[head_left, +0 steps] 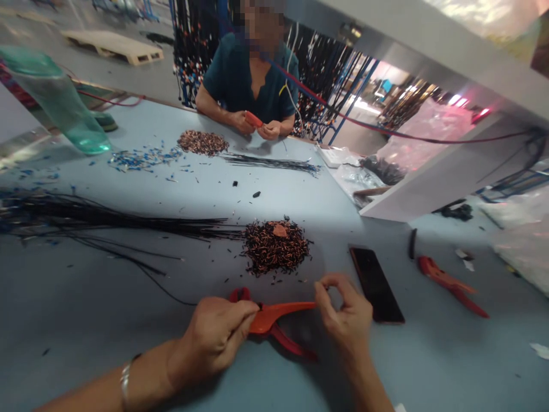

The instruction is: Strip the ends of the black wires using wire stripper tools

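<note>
Orange plier tool point(281, 313) held low over the desk point(128, 320) by two hands.

The tool's handles are gripped by the left hand point(214, 337), fingers curled tight around them, the tool lying just above the desk near its front edge. The right hand point(345, 312) is held at the tool's tip, thumb and forefinger pressed together; what is pinched cannot be told. A pile of small dark and orange parts point(277, 247) is seen just beyond, black wires point(107, 220) to the left, a phone point(376, 284) and a second red tool point(450, 284) to the right. A co-worker's hands point(257, 123) are seen across the desk.
</note>
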Demonstrator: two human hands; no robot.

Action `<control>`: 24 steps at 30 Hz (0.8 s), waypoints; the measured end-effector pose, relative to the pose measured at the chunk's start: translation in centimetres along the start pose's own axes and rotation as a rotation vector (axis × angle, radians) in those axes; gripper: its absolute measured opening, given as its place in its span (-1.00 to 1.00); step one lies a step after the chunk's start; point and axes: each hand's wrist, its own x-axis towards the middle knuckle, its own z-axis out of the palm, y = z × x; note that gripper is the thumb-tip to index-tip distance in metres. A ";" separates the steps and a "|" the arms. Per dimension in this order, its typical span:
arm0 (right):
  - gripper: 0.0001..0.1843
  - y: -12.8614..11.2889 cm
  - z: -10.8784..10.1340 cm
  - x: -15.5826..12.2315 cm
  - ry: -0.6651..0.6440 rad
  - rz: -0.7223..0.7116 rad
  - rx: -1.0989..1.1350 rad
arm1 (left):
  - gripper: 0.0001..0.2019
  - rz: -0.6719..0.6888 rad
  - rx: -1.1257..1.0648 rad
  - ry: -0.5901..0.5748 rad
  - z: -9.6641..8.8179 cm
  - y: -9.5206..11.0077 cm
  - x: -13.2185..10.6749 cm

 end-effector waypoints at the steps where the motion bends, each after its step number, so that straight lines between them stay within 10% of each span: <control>1: -0.86 0.1 -0.1 0.0 -0.019 0.000 0.022 | -0.84 -0.006 0.013 0.006 0.0 0.0 0.1; 15: -0.59 -0.5 1.0 -1.0 -0.281 0.030 0.284 | -0.81 -0.219 0.008 0.041 -0.1 -0.8 0.8; 20: -0.69 -0.2 0.6 -1.0 -0.190 0.039 0.181 | -0.81 -0.371 -0.100 0.045 -0.6 -0.7 1.4; 24: -0.77 -1.1 -0.1 -0.7 -0.377 -0.075 0.173 | -0.81 -0.528 -0.150 0.066 -0.9 -1.1 1.6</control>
